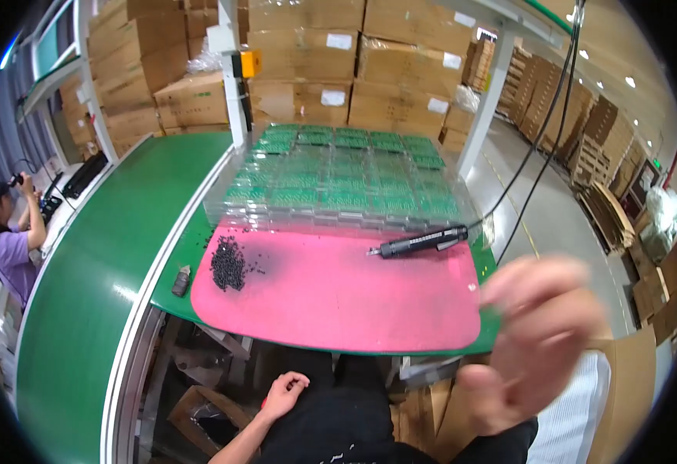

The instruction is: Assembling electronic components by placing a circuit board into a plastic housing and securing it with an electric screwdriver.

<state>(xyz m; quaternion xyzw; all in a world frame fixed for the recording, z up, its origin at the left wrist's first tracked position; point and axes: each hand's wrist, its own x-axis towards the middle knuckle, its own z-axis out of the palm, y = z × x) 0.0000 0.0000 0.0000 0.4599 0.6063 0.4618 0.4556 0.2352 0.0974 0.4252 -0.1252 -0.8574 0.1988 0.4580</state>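
My right hand (540, 340) is raised close to the camera, right of the pink mat (354, 301). It is blurred; its fingers are bent, the thumb stands apart, and nothing shows in it. Low over my lap, my left hand (286, 393) rests with loosely bent fingers and no visible object. On the mat lies a black electric screwdriver (423, 243), its bit pointing left and its cord running off right. A pile of small black parts, likely screws (229, 263), is spread on the mat's left side. Behind it stand clear plastic trays of green circuit boards (346, 174).
A small dark object (181, 281) lies left of the mat. A green conveyor belt (91, 309) with a metal rail runs along the left; a person in purple (17, 247) is beyond it. Stacked cartons (300, 69) stand behind, and an open carton (625, 387) sits at lower right.
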